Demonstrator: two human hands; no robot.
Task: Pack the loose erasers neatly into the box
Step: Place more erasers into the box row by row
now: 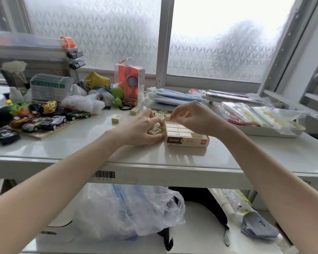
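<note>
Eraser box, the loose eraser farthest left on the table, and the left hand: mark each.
eraser box (187,142): head view, printed front wall.
loose eraser (116,118): head view, top face.
left hand (139,130): head view, back of hand.

At the far left of your surface (66,143): toy cars (44,121) parked on a flat board (44,135). Behind them, a stack of green-edged packets (50,87) and white plastic bags (81,102). Far edge, centre: an upright orange-and-clear carton (129,80), a green toy (117,95) just beside it. Right end: clear sleeves (261,114) piled in a shallow tray (275,133). Front edge carries a barcode sticker (104,174). On the shelf below you have a crumpled clear bag (128,211).
</note>
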